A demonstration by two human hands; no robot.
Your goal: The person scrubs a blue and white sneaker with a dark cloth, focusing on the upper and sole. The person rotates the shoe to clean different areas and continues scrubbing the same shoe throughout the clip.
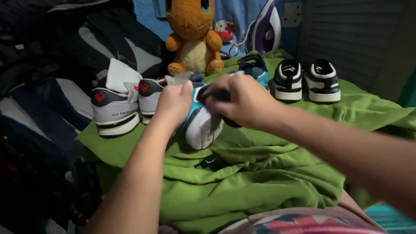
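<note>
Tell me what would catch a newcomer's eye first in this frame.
Two bare hands meet at the centre: the left hand and right hand grip a small teal and white sneaker over a rumpled green garment. Behind it sits an orange plush toy. A grey pair of sneakers stands at left, a black and white pair at right.

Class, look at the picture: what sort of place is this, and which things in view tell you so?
Probably a bedroom at home. A plush toy sits at the back, an iron stands by a patterned blue cloth, and small shoes rest on a rumpled green cloth, where both hands hold a teal shoe.
</note>
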